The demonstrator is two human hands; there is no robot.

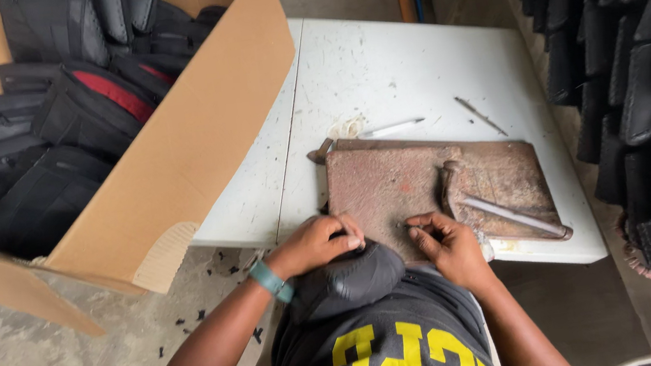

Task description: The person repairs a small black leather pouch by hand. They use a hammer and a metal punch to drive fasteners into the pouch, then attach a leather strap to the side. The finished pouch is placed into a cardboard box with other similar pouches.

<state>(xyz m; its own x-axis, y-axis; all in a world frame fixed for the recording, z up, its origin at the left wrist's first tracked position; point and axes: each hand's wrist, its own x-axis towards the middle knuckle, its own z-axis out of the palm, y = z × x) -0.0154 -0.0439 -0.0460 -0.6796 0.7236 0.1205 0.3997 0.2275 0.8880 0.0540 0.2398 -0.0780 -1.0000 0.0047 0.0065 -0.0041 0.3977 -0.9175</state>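
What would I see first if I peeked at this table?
Two hands at the near edge of the white table: the left hand presses a black padded piece, and the right hand pinches a small thin tool on a rusty metal plate. On the left, a big cardboard box holds black bags.

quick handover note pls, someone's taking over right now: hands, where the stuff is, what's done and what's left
Left hand: closed on the top edge of a black padded piece, pressing it against the near edge of the rusty metal plate.
Right hand: fingers pinched at the piece's edge on the plate; whether it holds a small tool cannot be told.
Around: the plate lies on the white table, with a metal bar on it and a white pen behind it. A cardboard box of black pieces stands on the left, stacked black pieces on the right.
Done and left: the piece is in hand; how far it has got cannot be told.
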